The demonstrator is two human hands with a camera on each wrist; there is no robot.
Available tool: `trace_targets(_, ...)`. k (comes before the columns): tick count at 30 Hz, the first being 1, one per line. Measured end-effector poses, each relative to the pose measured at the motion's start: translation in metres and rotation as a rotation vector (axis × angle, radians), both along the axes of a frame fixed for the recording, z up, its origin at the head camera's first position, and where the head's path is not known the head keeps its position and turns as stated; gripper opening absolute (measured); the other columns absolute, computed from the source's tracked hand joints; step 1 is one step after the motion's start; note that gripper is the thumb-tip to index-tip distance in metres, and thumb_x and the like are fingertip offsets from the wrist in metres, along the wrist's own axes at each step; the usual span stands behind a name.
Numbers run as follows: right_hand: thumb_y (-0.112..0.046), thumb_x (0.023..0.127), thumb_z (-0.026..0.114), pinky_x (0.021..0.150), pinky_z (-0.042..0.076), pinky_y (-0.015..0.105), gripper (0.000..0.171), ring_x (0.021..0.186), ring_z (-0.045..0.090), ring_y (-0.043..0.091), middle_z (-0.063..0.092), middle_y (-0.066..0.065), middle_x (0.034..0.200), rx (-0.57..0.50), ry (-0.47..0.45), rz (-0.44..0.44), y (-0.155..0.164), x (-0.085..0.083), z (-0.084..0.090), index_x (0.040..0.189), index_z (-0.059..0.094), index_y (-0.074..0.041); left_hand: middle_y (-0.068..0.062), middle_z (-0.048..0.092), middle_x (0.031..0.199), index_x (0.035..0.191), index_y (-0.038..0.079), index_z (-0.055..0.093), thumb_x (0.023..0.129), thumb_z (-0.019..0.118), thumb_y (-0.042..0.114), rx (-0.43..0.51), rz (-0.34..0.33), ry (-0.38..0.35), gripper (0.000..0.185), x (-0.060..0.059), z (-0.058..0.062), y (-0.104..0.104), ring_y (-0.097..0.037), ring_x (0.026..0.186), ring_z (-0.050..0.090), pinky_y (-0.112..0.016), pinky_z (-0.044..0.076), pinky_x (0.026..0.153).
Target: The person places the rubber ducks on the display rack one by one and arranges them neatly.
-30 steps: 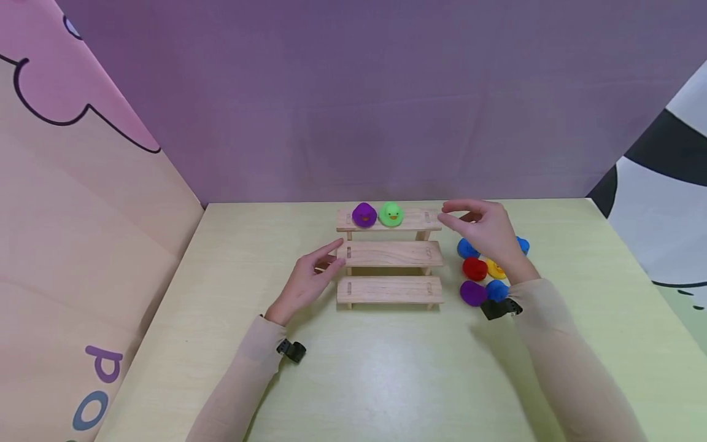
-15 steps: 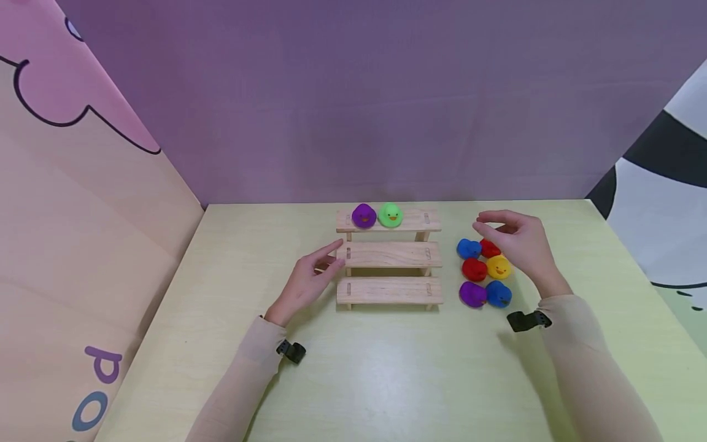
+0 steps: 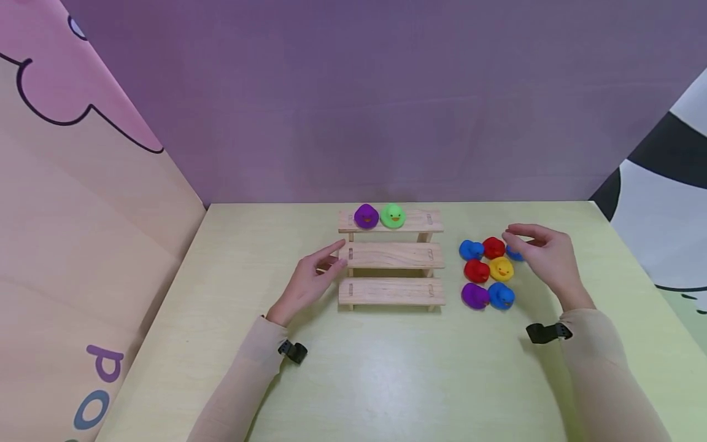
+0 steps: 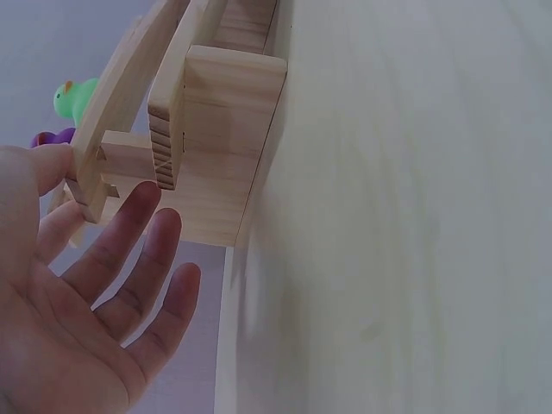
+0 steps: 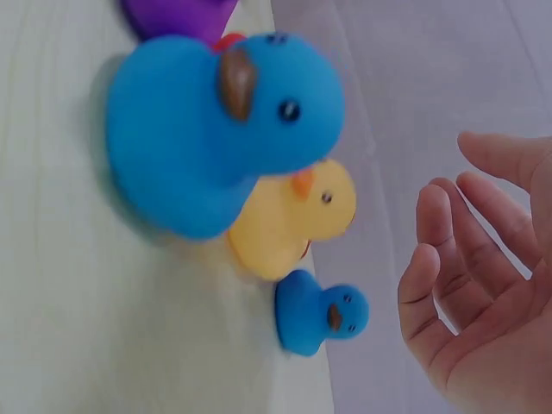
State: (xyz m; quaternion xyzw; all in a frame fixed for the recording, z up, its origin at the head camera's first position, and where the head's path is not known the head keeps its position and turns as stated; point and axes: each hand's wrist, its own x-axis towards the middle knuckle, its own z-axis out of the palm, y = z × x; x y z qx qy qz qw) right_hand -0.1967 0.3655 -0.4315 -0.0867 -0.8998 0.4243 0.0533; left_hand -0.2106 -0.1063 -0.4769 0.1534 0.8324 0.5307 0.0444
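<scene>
Head view: left hand (image 3: 307, 283) pinches wooden shelf (image 3: 393, 255) at middle board's left end; right hand (image 3: 548, 258) hovers by back-right blue duck (image 3: 516, 255). Left wrist: three fingers loosely bent. Right wrist: thumb and fingers spread, clear of yellow duck (image 5: 274, 226).

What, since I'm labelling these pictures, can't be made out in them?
Head: part of the back right blue duck, behind the right hand.
Left wrist: most of the purple duck on the stand, apparently behind the left hand and the wooden stand.
Right wrist: part of the front purple duck, cut off by the top edge; most of a red duck, behind the nearest blue duck.
</scene>
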Motion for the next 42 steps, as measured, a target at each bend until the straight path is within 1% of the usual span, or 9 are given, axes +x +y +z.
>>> trace_targets(5,-0.058,0.103,0.062,0.074,0.050,0.013,0.066,0.097,0.054,0.002,0.055,-0.033,0.110,-0.013,-0.029,-0.036,0.009,0.001,-0.003,0.149,0.062,-0.011,-0.006,0.077,0.121,0.158,0.030,0.055,0.109,0.063,0.038,-0.002,0.003,-0.003,0.050,0.001,0.001,0.001,-0.022,0.105,0.069,-0.035,0.058,0.087)
trace_targets(10,-0.059,0.105,0.057,0.073,0.051,0.013,0.069,0.104,0.056,0.012,0.060,0.005,0.140,0.006,-0.082,-0.048,0.019,0.002,-0.010,0.153,0.057,-0.008,-0.006,0.077,0.122,0.158,0.030,0.054,0.109,0.063,0.039,-0.002,0.000,0.005,0.050,0.001,0.002,0.001,-0.022,0.106,0.069,-0.033,0.058,0.086)
trace_targets(12,-0.060,0.106,0.054,0.073,0.049,0.016,0.070,0.107,0.057,0.019,0.057,0.020,0.148,0.032,-0.104,-0.052,0.023,0.002,-0.013,0.153,0.057,-0.008,-0.006,0.077,0.122,0.158,0.031,0.054,0.109,0.063,0.039,-0.003,-0.002,0.006,0.050,0.000,0.002,0.001,-0.022,0.106,0.069,-0.033,0.058,0.086)
trace_targets(14,-0.060,0.106,0.053,0.072,0.048,0.019,0.071,0.109,0.057,0.026,0.055,0.026,0.149,0.059,-0.120,-0.054,0.027,0.002,-0.016,0.153,0.057,-0.007,-0.005,0.077,0.122,0.158,0.032,0.054,0.109,0.063,0.039,-0.003,-0.002,0.004,0.050,0.000,0.002,0.001,-0.021,0.106,0.069,-0.033,0.058,0.086)
trace_targets(21,-0.059,0.106,0.054,0.075,0.046,0.024,0.072,0.115,0.057,0.037,0.050,0.031,0.156,0.076,-0.130,-0.055,0.033,0.001,-0.025,0.155,0.054,-0.006,-0.005,0.077,0.122,0.157,0.034,0.054,0.109,0.063,0.039,-0.009,0.007,-0.001,0.050,0.000,0.002,0.002,-0.021,0.106,0.069,-0.034,0.058,0.086)
trace_targets(28,-0.055,0.109,0.052,0.096,0.047,0.054,0.073,0.138,0.044,0.054,0.044,0.034,0.160,0.040,-0.167,-0.025,0.040,0.001,-0.033,0.159,0.046,-0.002,-0.005,0.077,0.122,0.158,0.033,0.054,0.109,0.062,0.038,-0.015,0.004,-0.009,0.049,0.000,0.000,0.002,-0.021,0.107,0.069,-0.034,0.058,0.087)
trace_targets(30,-0.054,0.109,0.051,0.098,0.046,0.056,0.073,0.143,0.039,0.055,0.042,0.033,0.162,0.035,-0.173,-0.021,0.041,0.001,-0.035,0.160,0.045,-0.002,-0.005,0.077,0.122,0.158,0.033,0.054,0.109,0.062,0.038,-0.016,0.002,-0.011,0.050,-0.001,0.000,0.002,-0.021,0.107,0.069,-0.034,0.058,0.087)
trace_targets(36,-0.054,0.109,0.053,0.086,0.048,0.038,0.073,0.129,0.054,0.049,0.045,0.032,0.160,0.043,-0.176,-0.019,0.041,0.000,-0.035,0.161,0.044,-0.003,-0.005,0.077,0.122,0.158,0.033,0.054,0.109,0.062,0.038,-0.015,0.005,-0.008,0.050,0.000,0.001,0.002,-0.021,0.108,0.070,-0.035,0.058,0.088)
trace_targets(42,-0.054,0.108,0.053,0.080,0.048,0.027,0.073,0.128,0.054,0.047,0.047,0.033,0.158,0.060,-0.172,-0.019,0.040,-0.001,-0.034,0.159,0.046,-0.002,-0.005,0.077,0.122,0.157,0.034,0.054,0.109,0.063,0.038,-0.018,0.009,-0.005,0.049,0.001,0.000,0.000,-0.021,0.108,0.069,-0.034,0.058,0.088)
